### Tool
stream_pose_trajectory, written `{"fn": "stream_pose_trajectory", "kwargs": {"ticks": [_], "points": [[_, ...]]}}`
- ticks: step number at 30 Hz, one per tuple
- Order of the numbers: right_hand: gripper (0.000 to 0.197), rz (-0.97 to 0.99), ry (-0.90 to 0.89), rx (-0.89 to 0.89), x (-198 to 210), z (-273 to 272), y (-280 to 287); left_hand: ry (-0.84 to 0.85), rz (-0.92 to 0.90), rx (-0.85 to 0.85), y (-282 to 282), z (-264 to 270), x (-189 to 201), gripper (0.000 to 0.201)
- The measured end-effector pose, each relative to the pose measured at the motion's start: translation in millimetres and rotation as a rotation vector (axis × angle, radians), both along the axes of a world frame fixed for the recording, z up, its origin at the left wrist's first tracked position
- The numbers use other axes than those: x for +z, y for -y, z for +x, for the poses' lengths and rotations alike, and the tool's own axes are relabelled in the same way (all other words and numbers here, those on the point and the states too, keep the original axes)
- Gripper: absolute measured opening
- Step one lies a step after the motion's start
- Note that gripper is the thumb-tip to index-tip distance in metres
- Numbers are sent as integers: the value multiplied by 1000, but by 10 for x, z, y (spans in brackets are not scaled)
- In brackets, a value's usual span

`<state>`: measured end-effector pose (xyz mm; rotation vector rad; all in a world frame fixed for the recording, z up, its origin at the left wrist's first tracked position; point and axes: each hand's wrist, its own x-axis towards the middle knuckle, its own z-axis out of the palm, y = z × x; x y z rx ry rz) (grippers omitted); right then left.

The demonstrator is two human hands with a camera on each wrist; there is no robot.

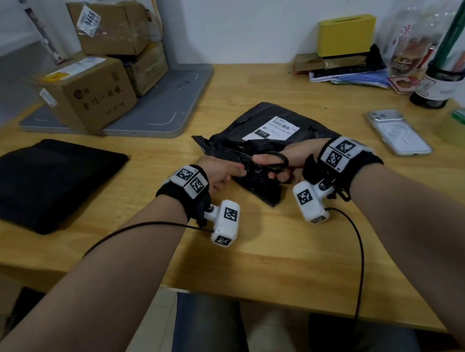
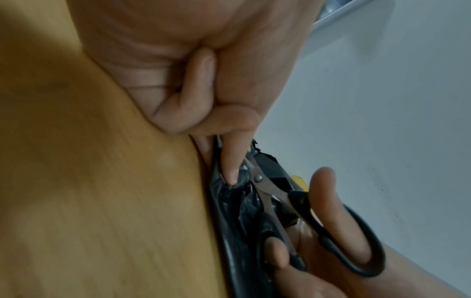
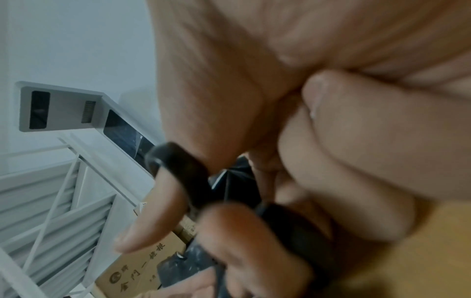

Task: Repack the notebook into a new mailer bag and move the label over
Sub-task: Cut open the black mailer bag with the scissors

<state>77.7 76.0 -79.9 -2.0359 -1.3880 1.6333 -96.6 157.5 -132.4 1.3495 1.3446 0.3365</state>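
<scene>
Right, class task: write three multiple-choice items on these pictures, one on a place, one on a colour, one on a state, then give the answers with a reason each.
1. Where does the phone lie?
A. right of the black mailer bag
B. on the cardboard boxes
C. under the bag

2. What colour are the scissors' handles?
A. red
B. black
C. yellow

3. What is the right hand doing?
A. resting flat on the desk
B. holding the phone
C. gripping the scissors at the bag

Answers: 1 A, it lies on the desk to the bag's right. 2 B, both loops are black. 3 C, its fingers pass through the loops while the left hand pinches the bag.
</scene>
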Motion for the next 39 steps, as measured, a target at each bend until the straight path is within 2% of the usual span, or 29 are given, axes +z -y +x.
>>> {"fn": "stream_pose_trajectory", "kwargs": {"ticks": [4,10,12,15,20,24,27,39], "points": [[45,-36,-105,-48,86,-59,-19,-2,-6,-12,10,-16,39,20],[44,-11,20,-1,-7,-72,-96,-1,-2,-20,26,-24,35,16],[51,-36,59,-10,-6,-45,-90,8,0,-11,39,-28,47,18],[47,1,84,19,29,-47,-72,-3,-3,-11,47,-48,74,23],[49,-76,-90,-25,94,-64,-58,-18,-11,-6,45,-93,93,24],[67,-97,-64,-26,184,-57,59,-28,-9,15,65,-142,107,24],[52,-138,-37,-25,260,-34,157,-37,-18,23,93,-197,122,22],[55,-74,90,12,489,-228,463,-105,32,29,26,-410,160,20]]}}
